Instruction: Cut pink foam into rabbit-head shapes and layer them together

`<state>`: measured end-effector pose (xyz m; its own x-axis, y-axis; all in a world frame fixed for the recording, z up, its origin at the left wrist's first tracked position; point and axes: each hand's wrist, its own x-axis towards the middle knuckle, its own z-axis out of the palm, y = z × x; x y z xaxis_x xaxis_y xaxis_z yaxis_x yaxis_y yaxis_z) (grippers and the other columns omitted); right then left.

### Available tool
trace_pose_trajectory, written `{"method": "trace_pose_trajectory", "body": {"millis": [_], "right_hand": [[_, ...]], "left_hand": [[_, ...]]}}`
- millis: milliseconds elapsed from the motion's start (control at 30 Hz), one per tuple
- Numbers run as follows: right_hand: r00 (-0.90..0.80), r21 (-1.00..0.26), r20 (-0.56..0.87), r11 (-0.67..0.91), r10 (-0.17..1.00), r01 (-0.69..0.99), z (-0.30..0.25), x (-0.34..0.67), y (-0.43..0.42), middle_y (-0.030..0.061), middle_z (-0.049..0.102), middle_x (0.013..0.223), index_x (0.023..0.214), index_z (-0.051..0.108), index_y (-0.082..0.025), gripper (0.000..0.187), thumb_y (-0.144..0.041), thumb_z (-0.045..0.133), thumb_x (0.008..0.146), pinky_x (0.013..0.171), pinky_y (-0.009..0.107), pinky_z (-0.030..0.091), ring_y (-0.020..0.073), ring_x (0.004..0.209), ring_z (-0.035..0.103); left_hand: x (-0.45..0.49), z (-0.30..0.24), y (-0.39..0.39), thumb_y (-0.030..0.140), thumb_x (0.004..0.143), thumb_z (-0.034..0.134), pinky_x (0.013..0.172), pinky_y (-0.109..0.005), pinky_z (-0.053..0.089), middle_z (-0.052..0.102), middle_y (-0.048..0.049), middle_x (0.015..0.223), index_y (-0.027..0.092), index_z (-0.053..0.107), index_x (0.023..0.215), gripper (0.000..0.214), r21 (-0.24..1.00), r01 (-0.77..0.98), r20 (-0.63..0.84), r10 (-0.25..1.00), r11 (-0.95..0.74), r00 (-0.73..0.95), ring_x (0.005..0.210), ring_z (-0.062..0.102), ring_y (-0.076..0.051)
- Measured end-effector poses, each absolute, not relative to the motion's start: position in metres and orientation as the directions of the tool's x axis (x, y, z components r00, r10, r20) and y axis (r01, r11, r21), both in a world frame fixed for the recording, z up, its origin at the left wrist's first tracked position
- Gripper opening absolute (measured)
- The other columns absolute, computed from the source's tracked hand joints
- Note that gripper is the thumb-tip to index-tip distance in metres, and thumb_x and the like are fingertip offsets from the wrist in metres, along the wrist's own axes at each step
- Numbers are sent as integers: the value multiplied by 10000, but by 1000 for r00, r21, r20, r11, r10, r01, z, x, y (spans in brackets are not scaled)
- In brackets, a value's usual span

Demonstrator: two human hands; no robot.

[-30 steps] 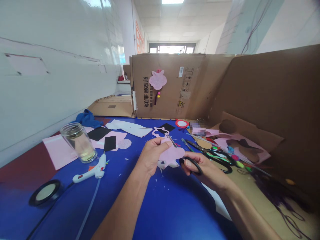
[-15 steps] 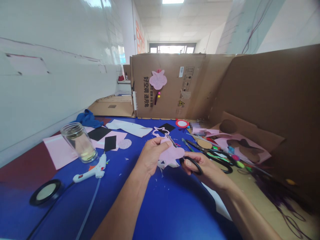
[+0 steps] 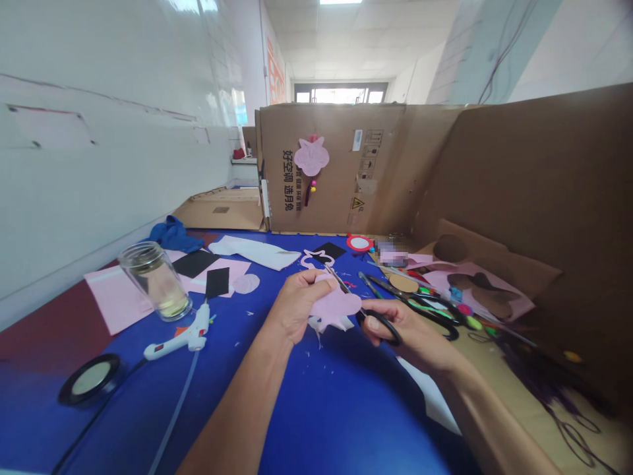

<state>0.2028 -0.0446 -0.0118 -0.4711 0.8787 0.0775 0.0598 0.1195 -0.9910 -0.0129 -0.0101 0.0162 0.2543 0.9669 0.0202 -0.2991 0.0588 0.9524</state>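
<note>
Over the middle of the blue table, my left hand [image 3: 293, 302] pinches a scalloped piece of pink felt-like sheet [image 3: 337, 306] between thumb and fingers. My right hand [image 3: 390, 326] has its fingers in the black handles of a pair of scissors [image 3: 376, 319]. The scissor blades lie along the upper right edge of the pink piece, tips pointing up and left, partly hidden by it. Beneath the piece shows some crumpled white material [image 3: 316, 324]. A pink cut-out outline [image 3: 311, 258] lies just beyond the blade tips.
To the left are a glass jar of liquid [image 3: 158, 284], a white glue gun [image 3: 182, 338] with its cord, and a roll of black tape [image 3: 91, 377]. Larger black-handled scissors [image 3: 430, 310] lie at right among craft scraps. A cardboard wall [image 3: 341, 191] stands behind.
The pink piece has tilted and shifted slightly left and down in my left hand. Both hands keep their grips, and the scissors stay at the piece's edge.
</note>
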Motion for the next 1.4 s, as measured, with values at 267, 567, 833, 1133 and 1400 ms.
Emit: {"method": "trace_pose_trajectory", "body": {"millis": [267, 567, 833, 1133, 1400], "right_hand": [[-490, -987, 68, 129, 869, 92, -11, 207, -45, -20, 530, 678, 828, 676, -182, 464, -637, 743, 889, 593, 289, 235, 129, 631, 356], [-496, -980, 10, 109, 868, 169, -8, 215, -46, -16, 525, 691, 930, 730, -170, 468, -637, 735, 891, 532, 276, 207, 114, 603, 347], [-484, -979, 1, 100, 875, 178, 4, 212, -48, -12, 539, 682, 1066, 820, -194, 504, -634, 808, 819, 523, 250, 291, 118, 603, 398], [-480, -969, -55, 68, 876, 236, 4, 215, -49, 1, 555, 731, 1160, 815, -191, 505, -575, 817, 832, 490, 221, 257, 111, 630, 398], [-475, -964, -69, 64, 877, 257, 8, 214, -51, -28, 474, 682, 1136, 812, -188, 508, -597, 799, 835, 494, 237, 195, 95, 597, 295]], "left_hand": [[-15, 18, -12, 334, 699, 822, 583, -257, 418, 687, -49, 682, 150, 754, 725, 198, 966, -253, 28, 959, 47, 283, 578, 573, -128], [-17, 19, -11, 322, 684, 825, 613, -270, 456, 720, -65, 717, 147, 764, 751, 197, 972, -227, 13, 948, 63, 319, 606, 615, -144], [-22, 18, -9, 315, 669, 840, 628, -275, 478, 740, -76, 751, 153, 762, 751, 197, 975, -201, -16, 929, 97, 370, 624, 648, -156], [-24, 17, -7, 318, 663, 816, 584, -273, 434, 727, -79, 723, 155, 744, 703, 183, 987, -130, -37, 922, 94, 386, 586, 629, -153], [-24, 17, -6, 309, 658, 806, 569, -265, 427, 730, -83, 717, 149, 744, 697, 176, 990, -105, -46, 922, 93, 385, 576, 622, -145]]}}
